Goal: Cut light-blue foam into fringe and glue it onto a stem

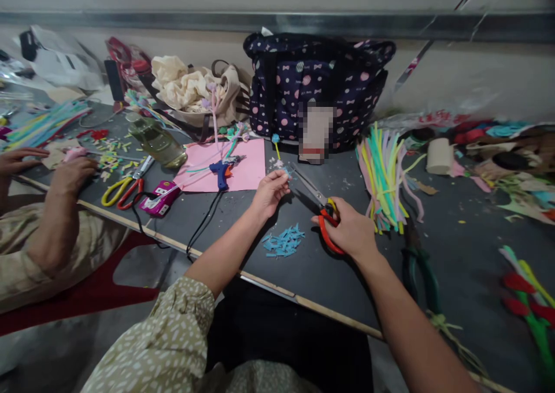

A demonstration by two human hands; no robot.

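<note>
My right hand (353, 228) is wrapped round the red and yellow handles of a pair of scissors (310, 184). The scissor blades are spread apart and point up and left, towards my other hand. My left hand (272, 192) is closed in a pinch. Between its fingertips a small blue piece (289, 174) shows, too small to make out its kind. Below the hands lies a loose pile of blue snippets (284, 241). Just beyond my left fingertips is a yellow stem with a blue tuft (276, 141).
A blue glue gun (222, 174) rests on a pink sheet (251, 150). Behind stands a dark patterned bag (321, 81). Bundled pipe cleaners (384, 179) and green-handled pliers (418, 266) lie right. A bottle (156, 141), more scissors (128, 188) and a co-worker's hands (71, 176) are left.
</note>
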